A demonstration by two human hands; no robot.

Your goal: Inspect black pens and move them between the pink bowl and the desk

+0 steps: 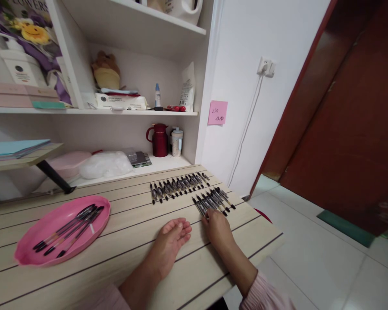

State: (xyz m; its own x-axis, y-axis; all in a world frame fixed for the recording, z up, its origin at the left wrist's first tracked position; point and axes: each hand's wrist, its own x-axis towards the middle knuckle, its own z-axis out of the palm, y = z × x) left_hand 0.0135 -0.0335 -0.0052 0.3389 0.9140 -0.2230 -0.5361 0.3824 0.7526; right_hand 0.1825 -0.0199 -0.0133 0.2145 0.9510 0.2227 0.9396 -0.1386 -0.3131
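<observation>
My right hand (217,229) has its fingers closed at the near end of a pen (198,206), the leftmost of a short row of black-capped pens (213,200). The fingertips are partly hidden. Palm turned up and fingers apart, my left hand (170,243) rests near the table to the left of it and holds nothing. Farther back, a longer row of pens (177,186) lies side by side. On the left, a pink oval tray (100,204) holds several capped pens (67,228).
The wooden table (129,241) has dark grooves, and its right edge drops to a tiled floor (313,254). White shelves behind hold a red jug (160,141), a cup (176,142) and a plastic bag (106,165). A small raised stand (26,156) is at the left.
</observation>
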